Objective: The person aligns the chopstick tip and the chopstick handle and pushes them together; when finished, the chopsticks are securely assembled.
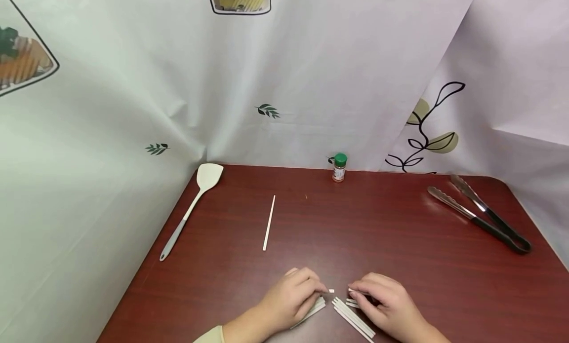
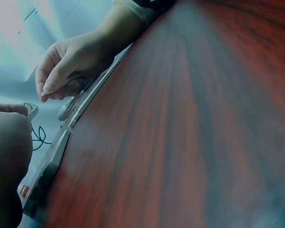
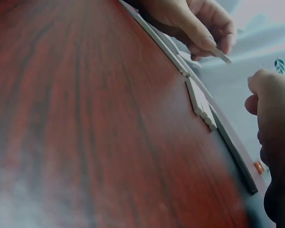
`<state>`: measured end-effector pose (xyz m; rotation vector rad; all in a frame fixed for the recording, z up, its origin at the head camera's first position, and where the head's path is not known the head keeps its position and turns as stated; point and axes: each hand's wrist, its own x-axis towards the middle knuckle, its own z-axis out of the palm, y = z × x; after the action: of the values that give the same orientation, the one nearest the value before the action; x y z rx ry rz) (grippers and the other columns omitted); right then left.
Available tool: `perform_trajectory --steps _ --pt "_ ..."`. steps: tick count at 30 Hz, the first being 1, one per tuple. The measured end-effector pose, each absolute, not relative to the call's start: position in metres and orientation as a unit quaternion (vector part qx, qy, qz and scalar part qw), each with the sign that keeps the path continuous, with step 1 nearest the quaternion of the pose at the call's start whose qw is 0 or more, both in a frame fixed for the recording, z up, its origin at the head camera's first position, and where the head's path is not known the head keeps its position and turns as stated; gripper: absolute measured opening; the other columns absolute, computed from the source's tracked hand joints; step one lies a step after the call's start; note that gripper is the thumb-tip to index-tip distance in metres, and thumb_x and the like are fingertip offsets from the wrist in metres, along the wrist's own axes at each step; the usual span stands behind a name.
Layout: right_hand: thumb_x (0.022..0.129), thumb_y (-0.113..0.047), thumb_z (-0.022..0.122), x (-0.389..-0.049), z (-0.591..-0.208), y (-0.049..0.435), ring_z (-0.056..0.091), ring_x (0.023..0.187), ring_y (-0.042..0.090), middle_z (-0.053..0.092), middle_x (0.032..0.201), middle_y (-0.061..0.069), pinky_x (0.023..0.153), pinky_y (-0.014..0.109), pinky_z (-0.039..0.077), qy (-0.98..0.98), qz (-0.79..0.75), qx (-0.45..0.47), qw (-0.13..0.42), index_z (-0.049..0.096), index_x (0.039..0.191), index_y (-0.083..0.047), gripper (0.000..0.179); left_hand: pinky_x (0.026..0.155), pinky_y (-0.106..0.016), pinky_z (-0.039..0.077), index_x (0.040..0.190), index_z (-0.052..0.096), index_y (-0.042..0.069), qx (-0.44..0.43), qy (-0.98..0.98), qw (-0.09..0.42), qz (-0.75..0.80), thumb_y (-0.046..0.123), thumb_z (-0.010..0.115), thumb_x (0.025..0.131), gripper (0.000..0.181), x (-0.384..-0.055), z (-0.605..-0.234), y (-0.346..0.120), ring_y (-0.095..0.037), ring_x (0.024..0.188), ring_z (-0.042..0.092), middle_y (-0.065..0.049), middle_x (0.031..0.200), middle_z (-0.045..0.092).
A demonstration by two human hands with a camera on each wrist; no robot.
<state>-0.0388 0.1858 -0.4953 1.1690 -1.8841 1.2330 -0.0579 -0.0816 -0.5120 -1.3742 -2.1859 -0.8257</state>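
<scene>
My left hand [image 1: 292, 297] pinches a thin white stick [image 1: 331, 291] between thumb and fingertips; its squared end pokes out to the right. In the right wrist view that same stick [image 3: 222, 56] juts from the left fingertips. Facing it across a small gap, my right hand [image 1: 386, 302] has thumb and forefinger together on a whitish stick end [image 1: 350, 289], mostly covered by the fingers. Under the left hand lie more white sticks [image 1: 316, 307], partly hidden. A bundle of white sticks [image 1: 353, 319] slants between the hands, and several stick ends [image 1: 352, 302] show beneath the right hand.
A single longer white stick [image 1: 268, 222] lies farther up the dark red table [image 1: 355, 234]. To the left is a white spatula [image 1: 195, 202] with a grey handle. A green-capped spice jar [image 1: 339, 168] stands by the back edge. Metal tongs [image 1: 482, 214] lie spread at right.
</scene>
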Motion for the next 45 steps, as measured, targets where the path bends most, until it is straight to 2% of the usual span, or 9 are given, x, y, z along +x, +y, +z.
perform_trajectory --steps 8,18,30,35,39,45 --pt "0.101 -0.004 0.071 -0.037 -0.497 0.18 0.063 0.074 0.008 0.071 0.09 0.006 0.066 0.014 0.05 -0.67 0.477 0.495 0.28 0.078 0.105 0.005 0.012 0.089 -0.017 0.049 0.112 0.071 0.018 -0.513 -0.776 0.208 -0.302 0.013 0.071 0.1 0.013 -0.055 -0.513 -0.08 -0.002 0.097 0.065 0.009 0.107 0.065" --pt "0.101 -0.003 0.071 -0.039 -0.497 0.175 0.064 0.074 0.006 0.072 0.088 0.005 0.068 0.012 0.05 -0.652 0.47 0.525 0.28 0.078 0.1 0.004 0.011 0.09 -0.014 0.047 0.114 0.071 0.015 -0.55 -0.749 0.211 -0.303 0.013 0.07 0.102 0.012 -0.049 -0.513 -0.073 -0.001 0.1 0.064 0.007 0.111 0.066" --pt "0.099 -0.002 0.071 -0.037 -0.495 0.175 0.063 0.072 0.006 0.072 0.086 0.005 0.064 0.012 0.048 -0.652 0.486 0.509 0.282 0.078 0.099 0.001 0.008 0.087 -0.013 0.046 0.112 0.071 0.015 -0.542 -0.749 0.216 -0.314 0.016 0.057 0.11 0.013 -0.049 -0.515 -0.073 -0.001 0.096 0.064 0.006 0.11 0.064" --pt "0.099 -0.002 0.07 -0.037 -0.496 0.176 0.062 0.072 0.005 0.071 0.086 0.005 0.064 0.011 0.047 -0.65 0.487 0.513 0.276 0.078 0.099 0.002 0.009 0.092 -0.015 0.049 0.113 0.07 0.012 -0.555 -0.737 0.215 -0.318 0.011 0.064 0.105 0.01 -0.05 -0.516 -0.072 -0.002 0.097 0.064 0.004 0.111 0.064" --pt "0.101 -0.002 0.069 -0.038 -0.5 0.178 0.061 0.072 0.004 0.07 0.087 0.005 0.064 0.01 0.046 -0.653 0.482 0.515 0.277 0.078 0.1 0.005 0.011 0.095 -0.013 0.048 0.115 0.069 0.009 -0.562 -0.731 0.199 -0.332 0.006 0.068 0.102 0.014 -0.05 -0.517 -0.071 -0.003 0.098 0.063 0.001 0.111 0.064" --pt "0.103 -0.005 0.068 -0.04 -0.507 0.181 0.06 0.072 0.004 0.069 0.088 0.004 0.065 0.009 0.046 -0.665 0.465 0.513 0.281 0.078 0.102 0.006 0.014 0.094 -0.011 0.048 0.116 0.071 0.011 -0.542 -0.744 0.192 -0.341 0.006 0.073 0.099 0.018 -0.048 -0.517 -0.072 -0.002 0.099 0.063 0.003 0.11 0.064"
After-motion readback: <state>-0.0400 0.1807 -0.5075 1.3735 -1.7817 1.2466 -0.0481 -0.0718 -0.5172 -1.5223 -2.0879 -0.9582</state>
